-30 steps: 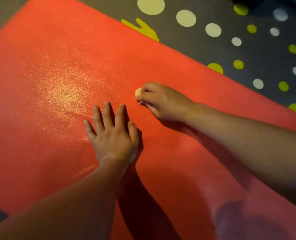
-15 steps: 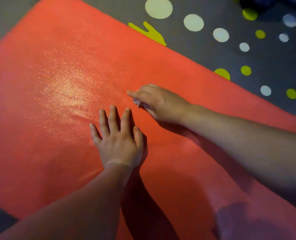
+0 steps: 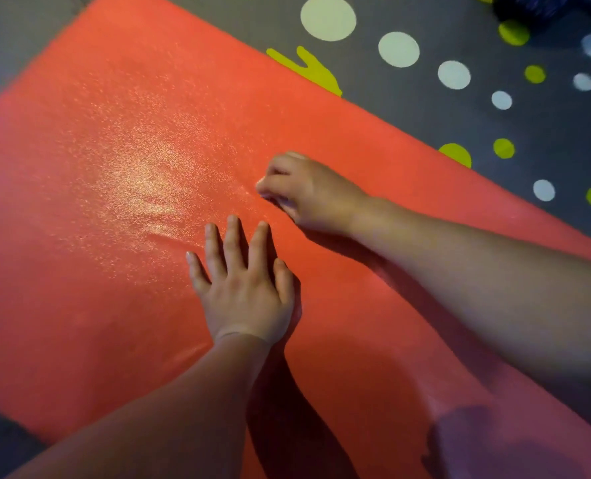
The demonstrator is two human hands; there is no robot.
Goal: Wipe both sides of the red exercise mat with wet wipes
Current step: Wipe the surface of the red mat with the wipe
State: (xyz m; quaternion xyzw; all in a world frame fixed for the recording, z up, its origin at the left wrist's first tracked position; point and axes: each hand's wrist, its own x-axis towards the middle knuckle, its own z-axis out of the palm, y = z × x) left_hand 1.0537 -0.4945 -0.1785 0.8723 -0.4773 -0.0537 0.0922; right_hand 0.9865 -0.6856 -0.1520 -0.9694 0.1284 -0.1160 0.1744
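head view | change: right hand (image 3: 308, 191) slid a bit farther up the mat (image 3: 97, 150) vs 1 sec ago, fingers now curled tight on wipe (image 3: 276, 201), so this side prob. still in work | left hand (image 3: 244, 288) flat, fingers spread, presses mat | room: much mat free to left; far edge near, dotted floor (image 3: 425, 112) beyond

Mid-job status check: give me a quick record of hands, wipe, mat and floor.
left hand: flat, fingers spread, pressing red mat
right hand: curled grip on mat, just beyond left hand
wet wipe: pale sliver at right fingertips, mostly hidden
sheen: glossy patch left of both hands
floor: grey, white and green dots
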